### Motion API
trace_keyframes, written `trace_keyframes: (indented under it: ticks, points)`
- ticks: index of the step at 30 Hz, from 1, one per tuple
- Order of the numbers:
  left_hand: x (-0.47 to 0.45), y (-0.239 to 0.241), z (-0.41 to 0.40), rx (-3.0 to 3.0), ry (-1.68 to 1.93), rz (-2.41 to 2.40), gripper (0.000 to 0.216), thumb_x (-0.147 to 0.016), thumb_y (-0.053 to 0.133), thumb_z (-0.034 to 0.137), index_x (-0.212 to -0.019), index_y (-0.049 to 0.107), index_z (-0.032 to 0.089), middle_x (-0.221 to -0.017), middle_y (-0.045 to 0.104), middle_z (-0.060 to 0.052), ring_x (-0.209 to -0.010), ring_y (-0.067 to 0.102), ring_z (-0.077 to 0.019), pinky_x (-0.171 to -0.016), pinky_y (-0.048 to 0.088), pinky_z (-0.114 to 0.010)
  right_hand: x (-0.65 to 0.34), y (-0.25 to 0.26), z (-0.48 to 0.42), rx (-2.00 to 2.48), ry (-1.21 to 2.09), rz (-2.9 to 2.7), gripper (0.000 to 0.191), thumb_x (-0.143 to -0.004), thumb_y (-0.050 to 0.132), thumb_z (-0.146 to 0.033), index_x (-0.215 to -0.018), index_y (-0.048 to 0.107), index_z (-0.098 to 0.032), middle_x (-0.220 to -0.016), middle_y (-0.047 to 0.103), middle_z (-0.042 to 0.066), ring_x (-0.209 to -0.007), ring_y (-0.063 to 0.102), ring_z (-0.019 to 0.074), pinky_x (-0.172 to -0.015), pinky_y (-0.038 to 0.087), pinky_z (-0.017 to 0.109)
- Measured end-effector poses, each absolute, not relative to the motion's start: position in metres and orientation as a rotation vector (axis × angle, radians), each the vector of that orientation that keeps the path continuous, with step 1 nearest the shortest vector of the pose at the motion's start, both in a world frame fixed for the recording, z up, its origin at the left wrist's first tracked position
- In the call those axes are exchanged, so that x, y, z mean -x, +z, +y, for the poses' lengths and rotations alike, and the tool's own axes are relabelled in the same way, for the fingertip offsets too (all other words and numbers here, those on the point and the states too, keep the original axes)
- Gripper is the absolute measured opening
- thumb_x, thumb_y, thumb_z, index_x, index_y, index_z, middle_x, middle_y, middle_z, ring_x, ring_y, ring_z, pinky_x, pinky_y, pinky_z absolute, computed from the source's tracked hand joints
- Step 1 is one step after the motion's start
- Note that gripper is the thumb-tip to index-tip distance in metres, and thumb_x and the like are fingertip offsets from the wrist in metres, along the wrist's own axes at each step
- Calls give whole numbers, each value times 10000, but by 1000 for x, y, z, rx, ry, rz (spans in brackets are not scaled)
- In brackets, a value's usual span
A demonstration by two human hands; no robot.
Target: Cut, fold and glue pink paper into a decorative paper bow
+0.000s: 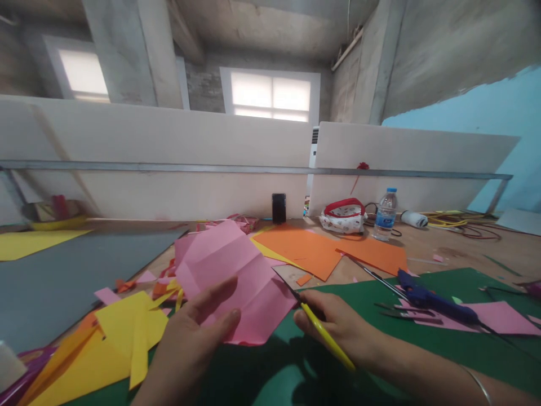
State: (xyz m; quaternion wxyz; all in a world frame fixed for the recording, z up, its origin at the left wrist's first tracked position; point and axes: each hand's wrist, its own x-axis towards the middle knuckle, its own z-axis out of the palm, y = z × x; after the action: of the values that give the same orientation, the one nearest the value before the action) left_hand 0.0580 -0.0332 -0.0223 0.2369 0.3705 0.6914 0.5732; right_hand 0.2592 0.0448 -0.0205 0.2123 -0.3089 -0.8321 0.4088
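Observation:
My left hand (211,321) grips a creased sheet of pink paper (236,276) near its lower left, with the thumb lying on the near face. The paper is held up, tilted, above the green cutting mat (270,378). In my right hand (333,321) is a pair of scissors (325,335) with yellow handles. Its dark blades point up and left and lie against the right edge of the pink paper; whether they are apart is hard to see. Fold lines run across the sheet.
Yellow paper pieces (114,344) lie at the left beside a grey board (84,276). Orange sheets (300,248) lie behind the mat. A blue glue gun (435,299) rests at right on pink paper. A phone (279,208), a pouch (344,217) and a water bottle (385,217) stand at the back.

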Motion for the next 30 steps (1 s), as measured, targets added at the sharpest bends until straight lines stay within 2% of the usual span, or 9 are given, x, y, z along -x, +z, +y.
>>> trace_keyframes:
  ticks: [7,20,30]
  points:
    - [-57,-23,-32,-1033,1589,1851,422,-578,689,383,-984,669,270,-1019,703,-30,-954,641,-261,-875,483,-352,-260,-20,45,856,1100,-2342,288,-855,475,-429,-742,468,-164,-676,433,-28,-599,344,93,-520,261,211]
    - [-57,-22,-34,-1048,1526,1875,433,-612,662,363,-1030,641,252,-1054,687,-25,-995,616,-259,-885,466,-333,-259,-20,44,897,1081,-2307,250,-809,532,-361,-682,441,-166,-632,377,-47,-581,305,86,-507,233,211]
    - [-58,-19,-35,-1061,1486,1803,468,-637,658,369,-1080,598,231,-1128,645,-47,-1077,561,-285,-941,417,-382,-260,-21,44,921,1020,-2296,269,-784,570,-357,-647,450,-160,-601,361,-54,-564,300,78,-490,213,210]
